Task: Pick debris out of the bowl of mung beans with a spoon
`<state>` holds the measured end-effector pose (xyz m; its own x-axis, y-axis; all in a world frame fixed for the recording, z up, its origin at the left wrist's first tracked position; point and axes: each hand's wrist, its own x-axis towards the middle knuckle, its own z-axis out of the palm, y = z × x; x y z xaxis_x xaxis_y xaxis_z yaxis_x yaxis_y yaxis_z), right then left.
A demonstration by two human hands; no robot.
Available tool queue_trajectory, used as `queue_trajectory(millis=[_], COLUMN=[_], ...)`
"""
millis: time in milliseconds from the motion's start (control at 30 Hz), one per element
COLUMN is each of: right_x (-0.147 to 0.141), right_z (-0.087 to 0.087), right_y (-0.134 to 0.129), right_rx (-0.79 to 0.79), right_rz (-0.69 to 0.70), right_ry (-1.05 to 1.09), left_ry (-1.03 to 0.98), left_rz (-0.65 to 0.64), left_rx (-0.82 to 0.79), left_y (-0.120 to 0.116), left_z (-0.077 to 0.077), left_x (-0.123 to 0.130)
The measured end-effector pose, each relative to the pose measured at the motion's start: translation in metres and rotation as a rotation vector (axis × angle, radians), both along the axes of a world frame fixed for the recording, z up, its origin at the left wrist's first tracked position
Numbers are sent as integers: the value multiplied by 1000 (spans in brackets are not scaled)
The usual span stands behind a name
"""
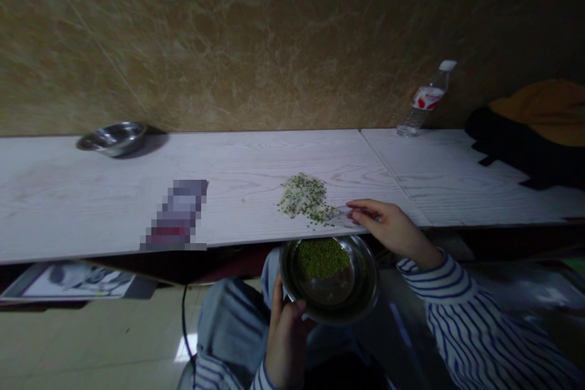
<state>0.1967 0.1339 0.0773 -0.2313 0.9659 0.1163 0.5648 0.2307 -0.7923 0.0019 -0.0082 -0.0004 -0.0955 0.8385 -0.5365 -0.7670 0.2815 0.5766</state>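
Note:
My left hand (289,332) grips the near left rim of a steel bowl (365,292), thumb on the edge. Green beans (322,259), like mung beans, lie in the bowl's far part; it is held over my lap, just below the counter's front edge. My right hand (381,222) is closed on thin tweezers (339,212), their pale prongs reaching left to a pile of white grains and green beans (302,195). That pile lies on the white wood-grain counter (242,164), with several loose beans at its near right side. The tweezers' tips are hard to make out.
A second steel bowl (114,139) sits at the back left. In front of it lies a pixelated flat object (178,216). By the wall stand a plastic bottle (427,97) and, farther right, a black and orange-brown cloth item (539,128). Below the counter hangs a cable (184,317).

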Motion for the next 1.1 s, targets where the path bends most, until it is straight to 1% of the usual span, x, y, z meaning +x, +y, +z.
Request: queue_trajectory(millis=[300, 633, 833, 1100], right_x=[-7, -10, -15, -16], right_z=[-2, 1, 0, 2], right_y=[4, -1, -1, -2], right_rx=[-14, -6, 7, 6], right_rz=[22, 36, 72, 64], right_ry=[31, 22, 13, 11], left_ry=[-13, 6, 16, 9], left_rz=[8, 13, 22, 21], left_rx=[16, 6, 0, 2], left_y=[-1, 0, 1, 0], left_z=[3, 5, 4, 4], left_x=[0, 2, 2, 0])
